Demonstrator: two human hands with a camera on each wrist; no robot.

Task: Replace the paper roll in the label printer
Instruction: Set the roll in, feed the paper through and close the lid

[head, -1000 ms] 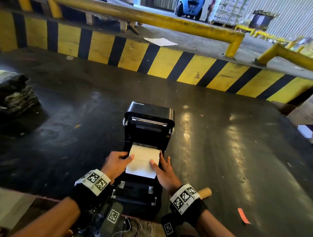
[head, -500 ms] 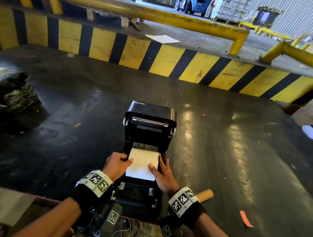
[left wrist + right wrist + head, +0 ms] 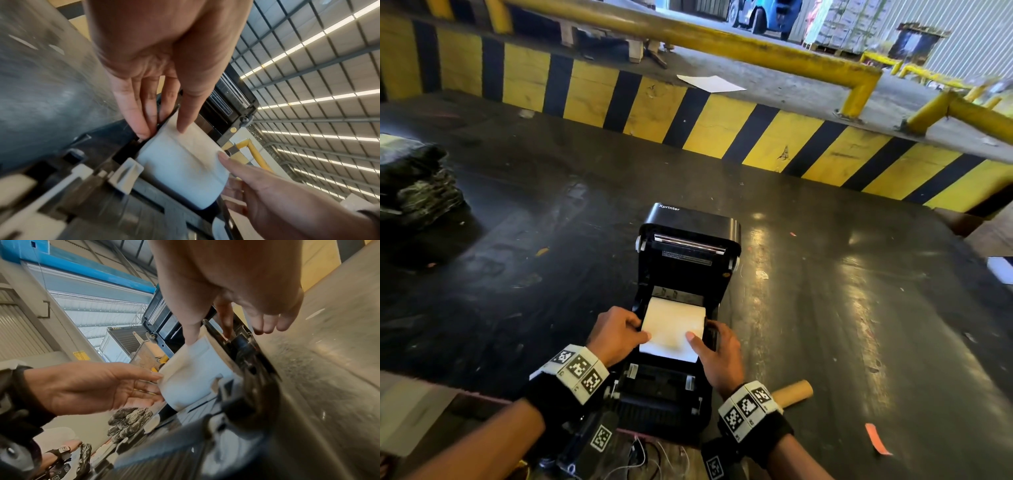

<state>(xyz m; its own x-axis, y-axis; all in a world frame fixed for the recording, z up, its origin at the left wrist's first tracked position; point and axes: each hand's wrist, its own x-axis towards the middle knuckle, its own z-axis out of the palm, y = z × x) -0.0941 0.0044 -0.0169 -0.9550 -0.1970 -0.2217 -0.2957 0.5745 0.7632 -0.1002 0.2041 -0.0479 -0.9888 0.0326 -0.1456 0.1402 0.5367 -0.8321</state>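
The black label printer (image 3: 688,246) stands mid-table with its lid raised. A white paper roll (image 3: 671,325) lies in its open bay, with the loose end draped toward me. My left hand (image 3: 635,325) holds the roll's left end: the thumb lies on the paper and the fingers (image 3: 141,129) reach down beside it. My right hand (image 3: 703,334) holds the right end, its thumb pressed on the paper's edge and its fingers down along the printer's side. The roll (image 3: 185,167) (image 3: 191,378) fills both wrist views between the hands.
An empty cardboard core (image 3: 792,394) lies on the dark table (image 3: 859,308) just right of my right wrist. An orange scrap (image 3: 876,443) lies nearer the front. A black wrapped bundle (image 3: 417,185) sits far left. A yellow-black striped kerb (image 3: 722,126) runs behind. Cables (image 3: 647,459) hang at the near edge.
Both hands stay at the roll's ends. My right fingers, straight before, now curl down beside the printer's right wall. The left thumb has shifted further onto the paper.
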